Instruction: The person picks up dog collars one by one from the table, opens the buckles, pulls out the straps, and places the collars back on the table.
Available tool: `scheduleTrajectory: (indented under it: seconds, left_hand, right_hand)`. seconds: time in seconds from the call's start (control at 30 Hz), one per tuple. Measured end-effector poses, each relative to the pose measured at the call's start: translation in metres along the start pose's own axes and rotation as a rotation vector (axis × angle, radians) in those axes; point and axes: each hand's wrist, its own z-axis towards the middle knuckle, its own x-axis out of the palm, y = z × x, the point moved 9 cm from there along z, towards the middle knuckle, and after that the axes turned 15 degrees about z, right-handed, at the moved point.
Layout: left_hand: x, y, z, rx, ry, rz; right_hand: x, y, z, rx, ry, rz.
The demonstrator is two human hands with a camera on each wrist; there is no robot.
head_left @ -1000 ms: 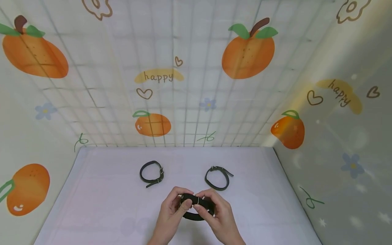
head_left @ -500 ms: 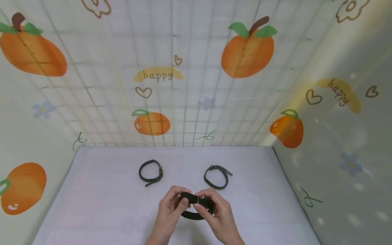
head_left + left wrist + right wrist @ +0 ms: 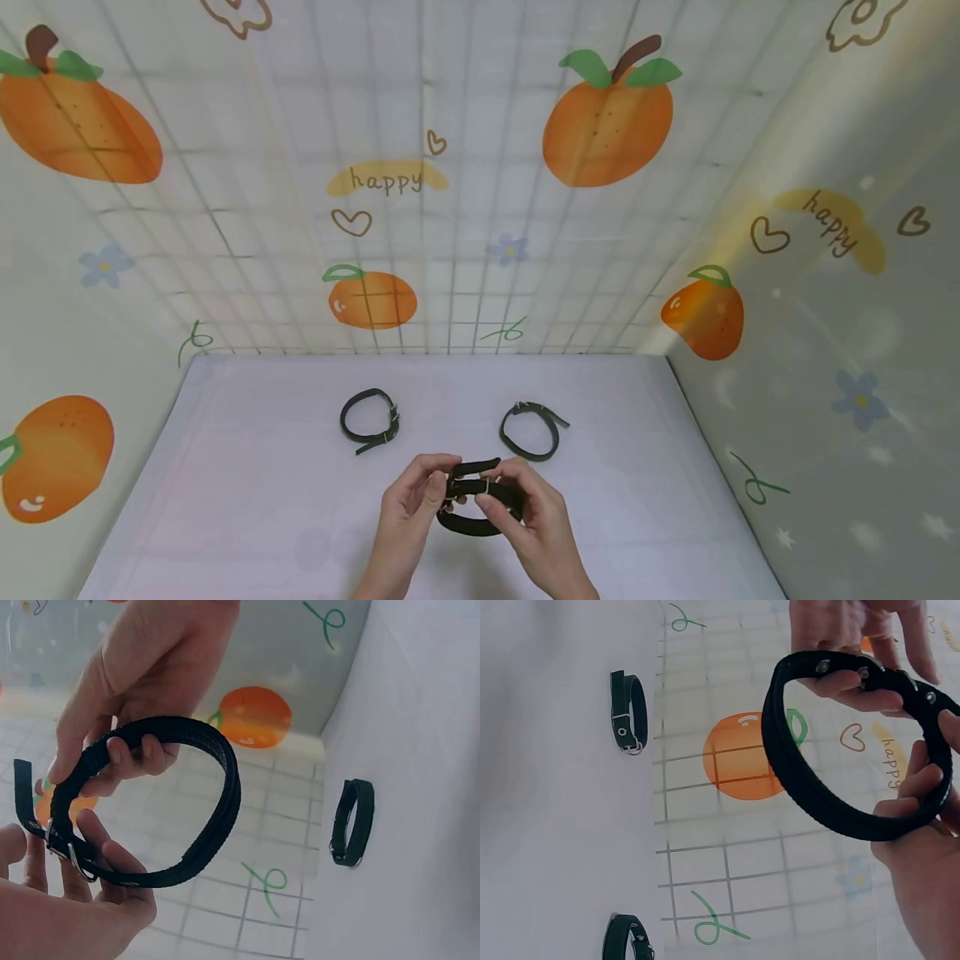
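Observation:
Both hands hold a black collar (image 3: 471, 527) up over the table, close to the front. It forms a round loop with a metal buckle (image 3: 54, 844) and a D-ring (image 3: 81, 864). My left hand (image 3: 405, 508) grips it at the buckle end, thumb and fingers around the strap there. On the other side, my right hand (image 3: 536, 512) pinches the band next to its keeper loop, thumb in front. The strap's free tip (image 3: 24, 787) sticks out loose from the buckle. Metal eyelets (image 3: 823, 666) show along the strap in the right wrist view.
Two similar black collars lie buckled in loops farther back on the white table (image 3: 225, 500): a left collar (image 3: 393, 427) and a right collar (image 3: 555, 442). Cloth walls (image 3: 465, 250) printed with oranges enclose the back and sides.
The collar's free tip has come away from the band and now stands out above it, pointing right. My left thumb has shifted left, uncovering the buckle. The other collars have stayed put.

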Motion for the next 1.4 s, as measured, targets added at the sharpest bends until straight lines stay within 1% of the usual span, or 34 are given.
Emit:
scheduleTrajectory:
  seconds: [0.13, 0.3, 0.43, 0.57, 0.73, 0.87, 0.93, 1.0, 1.03, 1.1, 1.2, 1.3, 1.4]
  left_hand:
    - [0.001, 0.001, 0.0, 0.001, 0.001, 0.015]
    - [0.003, 0.003, 0.002, 0.04, 0.002, 0.042]
    - [0.004, 0.005, 0.002, 0.062, -0.016, 0.1]
    - [0.004, 0.005, 0.001, 0.079, -0.03, 0.13]
    - [0.005, 0.003, 0.0, 0.101, -0.026, 0.105]
    - [0.005, 0.002, 0.0, 0.088, -0.019, 0.087]
    - [0.004, 0.003, 0.0, 0.072, -0.027, 0.083]
    - [0.003, 0.003, -0.001, 0.077, -0.05, 0.126]
    - [0.003, 0.001, -0.001, 0.089, -0.066, 0.159]
    - [0.002, -0.003, -0.003, 0.136, -0.105, 0.241]
    - [0.001, -0.011, -0.006, 0.233, -0.172, 0.374]
    - [0.001, -0.018, -0.01, 0.334, -0.217, 0.457]
    - [0.002, -0.025, -0.014, 0.444, -0.25, 0.542]
  right_hand:
    - [-0.001, 0.0, 0.0, -0.005, -0.006, 0.003]
    - [-0.002, 0.0, 0.001, -0.019, -0.012, 0.018]
    - [-0.003, 0.001, 0.002, -0.014, -0.024, 0.031]
    - [-0.004, 0.0, 0.003, -0.001, -0.043, 0.036]
    - [-0.006, 0.001, 0.004, 0.001, -0.057, 0.049]
    - [-0.007, 0.0, 0.004, 0.032, -0.071, 0.054]
    - [-0.007, -0.001, 0.003, 0.054, -0.073, 0.048]
    - [-0.006, 0.0, 0.003, 0.053, -0.069, 0.007]
    - [-0.006, 0.0, 0.003, 0.042, -0.063, -0.024]
    - [-0.005, 0.002, 0.003, 0.007, -0.051, -0.093]
    - [-0.002, 0.006, 0.004, -0.061, -0.038, -0.174]
    - [-0.001, 0.006, 0.004, -0.081, -0.05, -0.192]
    - [-0.001, 0.005, 0.004, -0.071, -0.094, -0.199]
